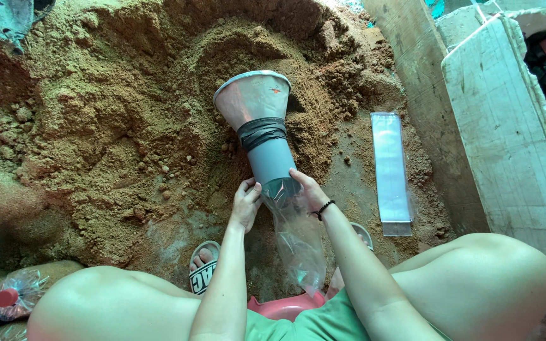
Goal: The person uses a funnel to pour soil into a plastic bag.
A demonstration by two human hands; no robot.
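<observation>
A single head-worn camera looks steeply down, close over the seated person's knees, onto the sawdust heap (115, 120) and funnel (260, 120) ahead

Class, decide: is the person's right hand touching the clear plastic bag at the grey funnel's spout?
Touching. The head view shows the right hand gripping the clear plastic bag around the grey funnel spout.

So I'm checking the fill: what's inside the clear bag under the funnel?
The clear bag looks empty. Both hands cover its mouth around the grey funnel, hiding the join.
</observation>
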